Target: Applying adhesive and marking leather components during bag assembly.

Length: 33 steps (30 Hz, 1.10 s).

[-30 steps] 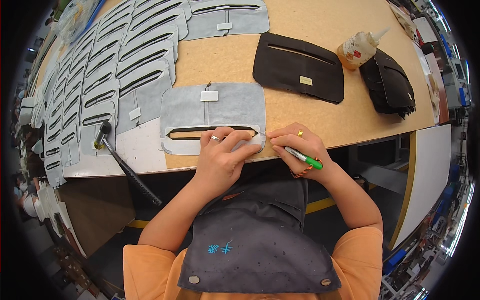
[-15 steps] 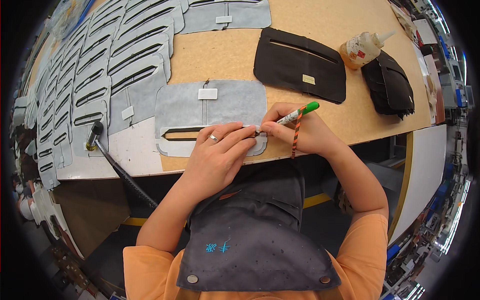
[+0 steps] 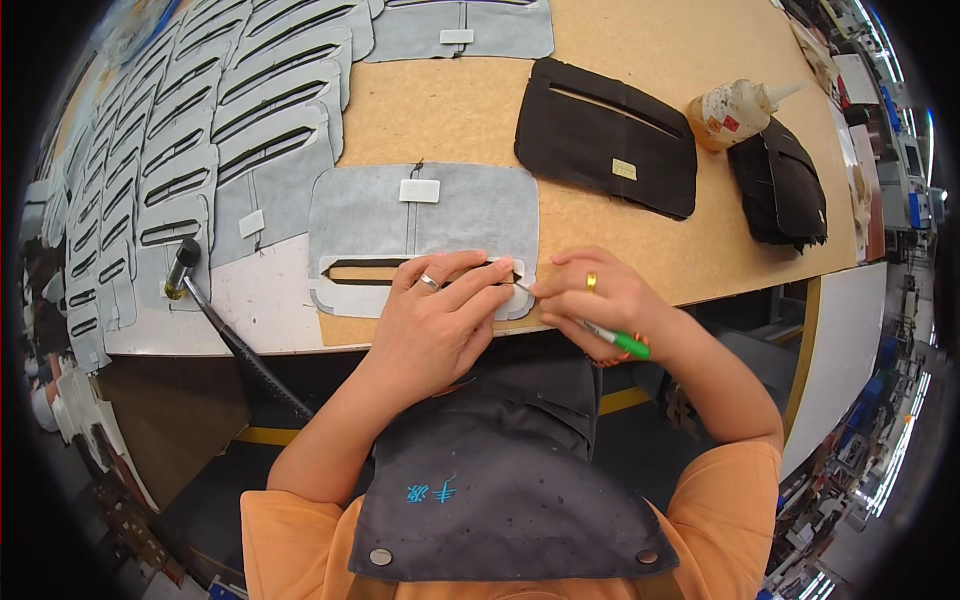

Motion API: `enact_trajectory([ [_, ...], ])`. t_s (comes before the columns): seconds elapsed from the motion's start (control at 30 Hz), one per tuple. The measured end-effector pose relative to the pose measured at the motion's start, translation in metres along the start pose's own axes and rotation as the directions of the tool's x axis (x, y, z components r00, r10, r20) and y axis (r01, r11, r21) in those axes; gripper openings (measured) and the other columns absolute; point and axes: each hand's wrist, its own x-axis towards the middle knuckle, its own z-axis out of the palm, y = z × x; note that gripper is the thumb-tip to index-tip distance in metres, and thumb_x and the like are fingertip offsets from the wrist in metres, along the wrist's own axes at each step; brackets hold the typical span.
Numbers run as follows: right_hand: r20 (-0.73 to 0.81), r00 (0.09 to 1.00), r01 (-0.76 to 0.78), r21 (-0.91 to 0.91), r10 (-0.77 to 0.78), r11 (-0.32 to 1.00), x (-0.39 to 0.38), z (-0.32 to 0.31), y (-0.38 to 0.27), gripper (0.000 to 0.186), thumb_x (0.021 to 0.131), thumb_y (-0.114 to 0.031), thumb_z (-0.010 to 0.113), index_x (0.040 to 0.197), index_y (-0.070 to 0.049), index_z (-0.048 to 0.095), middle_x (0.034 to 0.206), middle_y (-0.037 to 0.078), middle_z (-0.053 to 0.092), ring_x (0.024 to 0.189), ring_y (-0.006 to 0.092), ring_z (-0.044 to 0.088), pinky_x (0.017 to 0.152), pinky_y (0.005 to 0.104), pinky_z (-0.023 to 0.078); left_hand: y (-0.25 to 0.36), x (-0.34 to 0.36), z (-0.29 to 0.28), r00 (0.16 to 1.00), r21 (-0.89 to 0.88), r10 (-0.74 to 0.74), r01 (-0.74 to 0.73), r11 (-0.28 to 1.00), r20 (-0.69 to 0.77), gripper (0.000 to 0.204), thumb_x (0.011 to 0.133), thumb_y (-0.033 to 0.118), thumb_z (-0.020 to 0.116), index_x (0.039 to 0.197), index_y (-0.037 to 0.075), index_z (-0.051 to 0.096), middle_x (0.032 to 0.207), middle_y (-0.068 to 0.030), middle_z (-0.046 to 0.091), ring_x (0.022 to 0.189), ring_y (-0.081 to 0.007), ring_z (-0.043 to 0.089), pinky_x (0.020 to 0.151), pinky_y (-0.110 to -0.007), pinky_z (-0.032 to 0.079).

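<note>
A grey fabric panel [image 3: 425,220] with a long, dark-edged slot and a white tab lies at the bench's front. My left hand [image 3: 435,315] rests on its lower band, fingers spread and slightly bent over the slot. Just to its right, my right hand [image 3: 600,300] is closed round a white marker with a green end [image 3: 628,342], which hangs below its fingers. A thin pointed tool [image 3: 525,287] pinched in those fingers meets the slot's right end. An orange-and-black cord shows near that wrist, partly hidden.
Overlapping grey slotted panels [image 3: 175,130] cover the left of the bench [image 3: 440,110]. A black-headed hammer [image 3: 235,340] overhangs the front edge. A dark slotted panel [image 3: 600,150], a glue bottle [image 3: 725,112] and a dark stack [image 3: 775,190] lie at right.
Since half a second ago, my right hand has turned and shifted down, so the marker's green end now points down and right instead of up. My left hand stays on the panel.
</note>
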Motion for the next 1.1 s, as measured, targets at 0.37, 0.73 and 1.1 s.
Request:
enact_trajectory([
  [0.37, -0.299, 0.952, -0.121, -0.191, 0.059, 0.974, -0.026, 0.014, -0.013, 0.024, 0.074, -0.005, 0.072, 0.097, -0.007, 0.065, 0.079, 0.006, 0.059, 0.073, 0.0242, 0.058, 0.07, 0.0345, 0.047, 0.0, -0.001, 0.004, 0.999, 0.006, 0.016, -0.016, 1.0, -0.052, 0.026, 0.075, 0.006, 0.062, 0.101, 0.011, 0.061, 0.118, 0.0004, 0.059, 0.112, -0.0195, 0.053, 0.095, -0.036, 0.034],
  [0.73, -0.261, 0.962, -0.054, -0.455, -0.075, 0.889, -0.017, 0.049, -0.012, 0.036, 0.076, -0.018, 0.07, 0.106, -0.002, 0.058, 0.113, 0.01, 0.06, 0.11, 0.0273, 0.055, 0.096, 0.0398, 0.045, -0.012, -0.01, -0.002, 1.0, -0.234, -0.011, 0.017, 0.972, 0.024, 0.024, 0.078, 0.011, 0.065, 0.098, 0.006, 0.054, 0.122, -0.0099, 0.053, 0.12, -0.0283, 0.047, 0.105, -0.043, 0.031],
  [1.1, -0.63, 0.776, -0.021, 0.02, 0.029, 1.0, 0.003, -0.006, -0.061, 0.015, 0.076, 0.001, 0.068, 0.086, -0.005, 0.058, 0.072, 0.006, 0.057, 0.065, 0.019, 0.058, 0.061, 0.0273, 0.047, -0.043, -0.05, -0.083, 0.957, -0.215, -0.284, 0.266, 0.94, -0.057, 0.022, 0.08, 0.001, 0.066, 0.101, 0.001, 0.06, 0.096, -0.0066, 0.066, 0.101, -0.0235, 0.059, 0.097, -0.036, 0.037],
])
